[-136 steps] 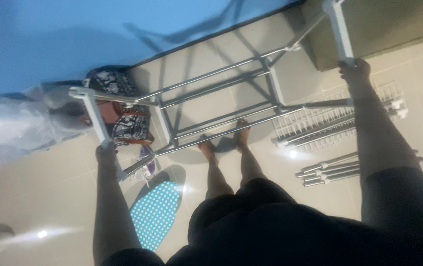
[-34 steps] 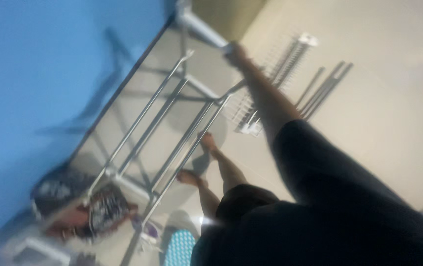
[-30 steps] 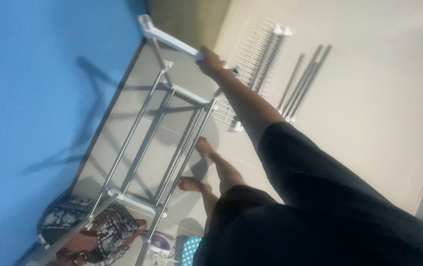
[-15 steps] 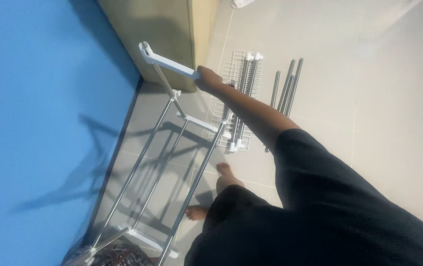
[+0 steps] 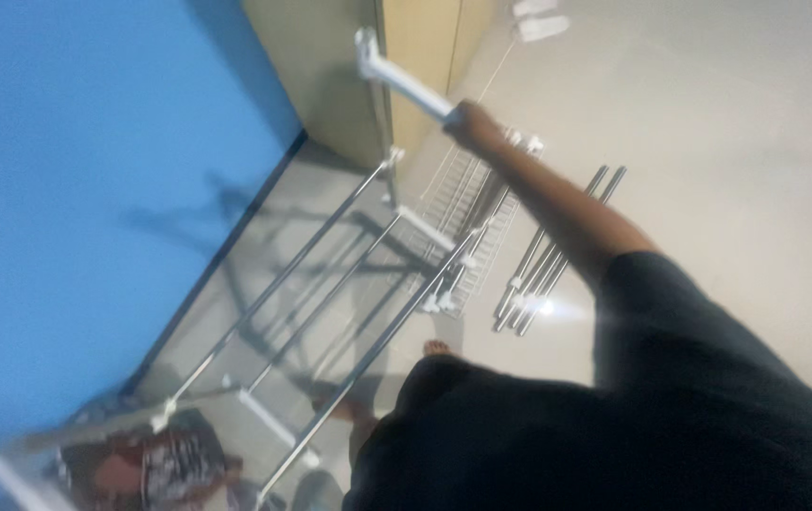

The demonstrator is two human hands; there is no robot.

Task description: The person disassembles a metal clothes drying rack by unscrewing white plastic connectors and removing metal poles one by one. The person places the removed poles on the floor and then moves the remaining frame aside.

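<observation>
There, right hand (image 5: pixel 475 126) around white plastic bar (image 5: pixel 404 82)

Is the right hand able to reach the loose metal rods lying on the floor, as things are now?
Probably not at once: the right hand is closed on the white bar of the rack, held well above the metal rods.

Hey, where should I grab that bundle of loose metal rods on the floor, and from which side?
Judging by how they lie, grip the loose rods around the middle of the bundle, coming from above on their open right side. They lie flat and parallel on the tiled floor, with the wire shelf close on their left.
</observation>
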